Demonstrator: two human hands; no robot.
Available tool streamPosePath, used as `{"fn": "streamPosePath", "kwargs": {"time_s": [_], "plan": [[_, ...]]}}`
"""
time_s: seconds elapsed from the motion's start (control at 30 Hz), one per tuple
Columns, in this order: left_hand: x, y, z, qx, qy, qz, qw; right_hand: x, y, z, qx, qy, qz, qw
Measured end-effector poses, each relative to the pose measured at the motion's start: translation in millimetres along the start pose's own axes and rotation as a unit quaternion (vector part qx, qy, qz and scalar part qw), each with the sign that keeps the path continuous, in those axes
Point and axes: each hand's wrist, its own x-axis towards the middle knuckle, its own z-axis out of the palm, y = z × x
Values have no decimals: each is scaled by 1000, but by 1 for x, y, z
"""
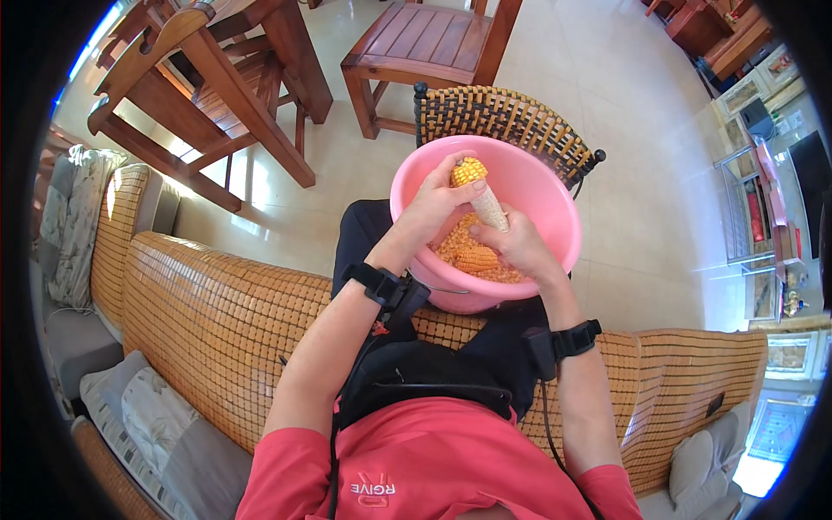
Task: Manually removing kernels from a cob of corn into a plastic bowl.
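Both my hands hold one corn cob (489, 203) over a pink plastic bucket (543, 185). My left hand (439, 188) wraps the far end, where yellow kernels (469, 172) still cover the tip; the rest of the cob is bare and whitish. Around the near, stripped end are the fingers of my right hand (520, 237), its thumb lying against the cob. Loose kernels (455, 240) cover the visible part of the bucket's bottom. On them rests another corn cob (476, 258), with its kernels on and partly hidden by my right hand.
Behind the bucket stands a low woven-back chair (500, 117), close to its rim. Farther off are a slatted wooden chair (422, 39) and another wooden chair (175, 123) on the left. I sit on a sofa covered with a tile mat (227, 286). Straps with dark devices (390, 292) circle both wrists.
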Motion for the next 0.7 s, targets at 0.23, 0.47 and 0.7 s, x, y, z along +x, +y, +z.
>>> {"fn": "streamPosePath", "kwargs": {"time_s": [0.23,0.47,0.7], "plan": [[6,-10,-6,-60,-12,-21,998,4,9,-5,8,-11,26,1000],[-1,-5,-1,33,-5,41,999,4,10,1,-32,10,-38,999],[-2,-5,3,127,15,89,988,8,27,2,-147,74,-115,980]]}}
